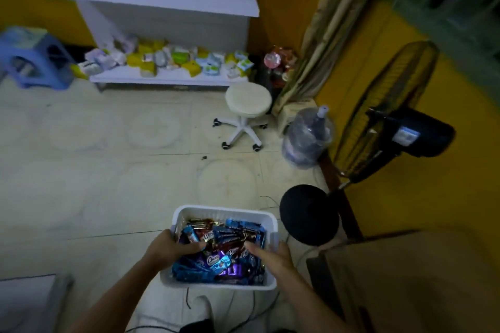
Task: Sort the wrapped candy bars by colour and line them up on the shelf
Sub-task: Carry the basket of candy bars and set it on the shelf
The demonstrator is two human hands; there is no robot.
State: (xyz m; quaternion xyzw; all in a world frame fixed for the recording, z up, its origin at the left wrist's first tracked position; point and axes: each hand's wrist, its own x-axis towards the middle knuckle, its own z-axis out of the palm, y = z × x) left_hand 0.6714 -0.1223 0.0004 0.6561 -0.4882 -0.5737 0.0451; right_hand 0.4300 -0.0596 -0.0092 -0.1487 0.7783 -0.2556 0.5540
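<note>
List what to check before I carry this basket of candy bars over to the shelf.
1. Grip of left hand on the basket, left rim: ok.
2. Grip of right hand on the right rim: ok.
3. All candy bars inside the basket, none over the rim: ok.
4. Path to the shelf: bare tiles straight ahead, with the stool off to the right: ok.
5. Room on the lower shelf, which is crowded with packets: not ok.
6. Footing: cables lie by the feet and could snag: not ok.
</note>
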